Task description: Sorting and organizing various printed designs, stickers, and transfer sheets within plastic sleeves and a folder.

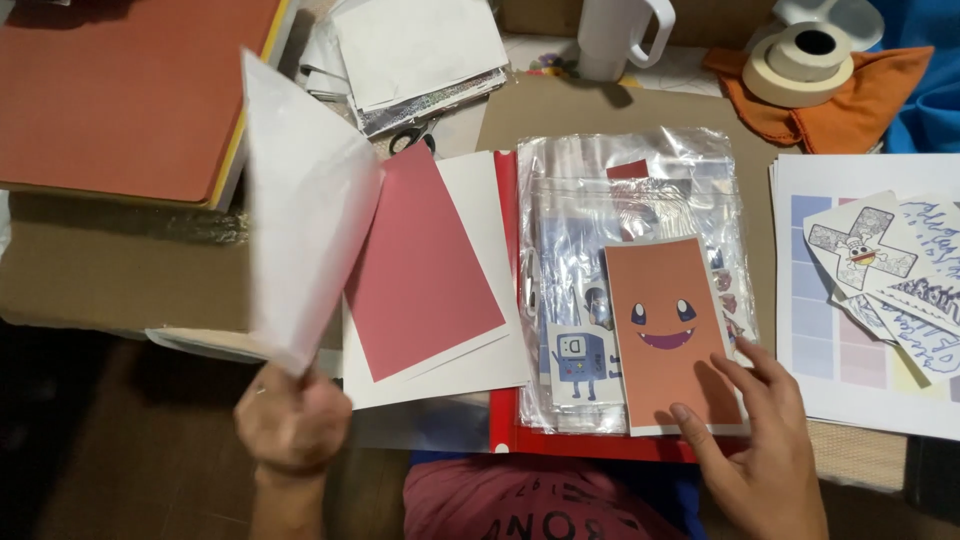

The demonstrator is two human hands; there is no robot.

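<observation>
My left hand [292,420] is closed around the lower corner of a white sheet of paper [305,205], which it holds up, blurred, over the left part of the desk. My right hand [760,440] lies with fingers spread on the lower right corner of an orange card with a smiling cartoon face [665,325]. That card rests on a pile of clear plastic sleeves [630,190] with a small blue robot sticker [580,362] beside it. A pink sheet [420,265] lies on white paper between the hands, over a red folder [510,300].
A stack of coloured card [125,95] sits top left, loose papers and scissors [415,135] behind. A white mug [615,35] and tape rolls [800,60] on an orange cloth stand at the back. Printed sheets and cut-out stickers [870,250] lie at right.
</observation>
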